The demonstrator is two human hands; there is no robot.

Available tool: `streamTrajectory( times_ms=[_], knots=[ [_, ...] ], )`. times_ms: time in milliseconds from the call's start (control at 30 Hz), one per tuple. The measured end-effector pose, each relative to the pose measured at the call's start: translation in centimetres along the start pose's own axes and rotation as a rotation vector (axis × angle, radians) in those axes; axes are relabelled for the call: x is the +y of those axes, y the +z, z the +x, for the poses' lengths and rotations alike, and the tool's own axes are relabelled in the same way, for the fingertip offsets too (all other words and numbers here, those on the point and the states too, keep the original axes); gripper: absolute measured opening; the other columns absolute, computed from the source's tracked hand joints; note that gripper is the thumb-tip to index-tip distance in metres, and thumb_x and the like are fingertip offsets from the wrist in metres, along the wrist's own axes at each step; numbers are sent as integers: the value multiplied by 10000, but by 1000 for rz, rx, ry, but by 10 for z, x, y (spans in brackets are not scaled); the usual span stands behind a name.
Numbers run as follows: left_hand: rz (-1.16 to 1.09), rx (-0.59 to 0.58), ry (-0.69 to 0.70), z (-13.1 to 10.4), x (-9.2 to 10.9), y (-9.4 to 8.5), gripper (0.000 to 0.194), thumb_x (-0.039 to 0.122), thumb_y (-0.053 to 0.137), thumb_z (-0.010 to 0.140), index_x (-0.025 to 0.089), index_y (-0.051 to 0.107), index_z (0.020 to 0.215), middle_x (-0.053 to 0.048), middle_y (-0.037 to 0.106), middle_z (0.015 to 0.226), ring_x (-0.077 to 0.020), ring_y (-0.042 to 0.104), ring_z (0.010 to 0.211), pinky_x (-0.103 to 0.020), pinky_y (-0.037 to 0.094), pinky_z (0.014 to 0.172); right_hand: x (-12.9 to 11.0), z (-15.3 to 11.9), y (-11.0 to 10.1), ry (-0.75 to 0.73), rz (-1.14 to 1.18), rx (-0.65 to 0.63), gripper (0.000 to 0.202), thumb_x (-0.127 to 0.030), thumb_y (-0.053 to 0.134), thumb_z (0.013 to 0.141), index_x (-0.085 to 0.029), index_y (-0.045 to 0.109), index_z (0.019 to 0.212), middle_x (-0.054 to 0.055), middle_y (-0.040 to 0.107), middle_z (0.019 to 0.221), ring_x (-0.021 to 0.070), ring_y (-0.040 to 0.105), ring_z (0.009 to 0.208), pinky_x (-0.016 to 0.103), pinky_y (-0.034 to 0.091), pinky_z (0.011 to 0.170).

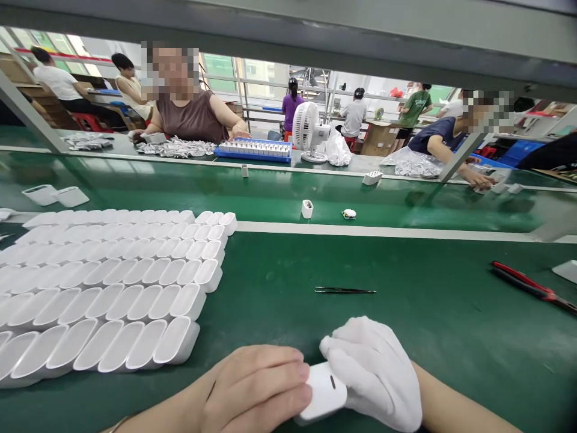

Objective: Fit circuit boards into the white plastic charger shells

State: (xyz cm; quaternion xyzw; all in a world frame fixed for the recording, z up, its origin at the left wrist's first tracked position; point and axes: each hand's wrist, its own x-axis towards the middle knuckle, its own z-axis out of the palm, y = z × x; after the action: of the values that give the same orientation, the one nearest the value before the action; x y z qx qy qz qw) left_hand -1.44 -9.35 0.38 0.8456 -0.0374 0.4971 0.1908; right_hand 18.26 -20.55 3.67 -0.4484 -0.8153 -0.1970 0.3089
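Note:
A white plastic housing (323, 394) with rounded corners and a small dark slot in its face is held low over the front of the green table. My bare left hand (259, 388) closes round its left side, fingers lying across it. On its right side, my right hand (376, 373), in a white cloth glove, grips the same housing. The gloved fingertips are partly hidden behind it. Beyond my hands lies a pair of dark tweezers (345, 290). To the left, several rows of white open-topped shells (146, 300) stand packed side by side.
Red-and-black pliers (532, 285) lie at the right. Across the white strip (383, 230) are a small white part (307, 208) and a tiny component (348, 213). Behind stand a white fan (309, 129) and a blue tray (255, 150). Co-workers sit opposite; a metal beam (288, 36) crosses overhead.

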Motion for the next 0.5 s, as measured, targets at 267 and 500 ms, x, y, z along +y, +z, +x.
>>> streamTrajectory(
  times_ms=[267, 500],
  knots=[
    [-78, -195, -22, 7, -6, -9, 540, 145, 510, 901, 272, 371, 1407, -78, 725, 964, -233, 681, 871, -347, 577, 743, -6, 1, 0, 26, -92, -46, 268, -352, 409, 924, -167, 531, 1075, 74, 683, 846, 203, 612, 730, 337, 458, 625],
    [-430, -386, -546, 27, -3, -5, 473, 100, 687, 725, 255, 585, 1160, -58, 604, 966, -188, 607, 834, -256, 511, 737, -5, 0, 19, 284, 26, -99, 282, -452, 443, 763, -186, 527, 802, -5, 483, 594, 143, 425, 515, 293, 283, 497]
  ],
)
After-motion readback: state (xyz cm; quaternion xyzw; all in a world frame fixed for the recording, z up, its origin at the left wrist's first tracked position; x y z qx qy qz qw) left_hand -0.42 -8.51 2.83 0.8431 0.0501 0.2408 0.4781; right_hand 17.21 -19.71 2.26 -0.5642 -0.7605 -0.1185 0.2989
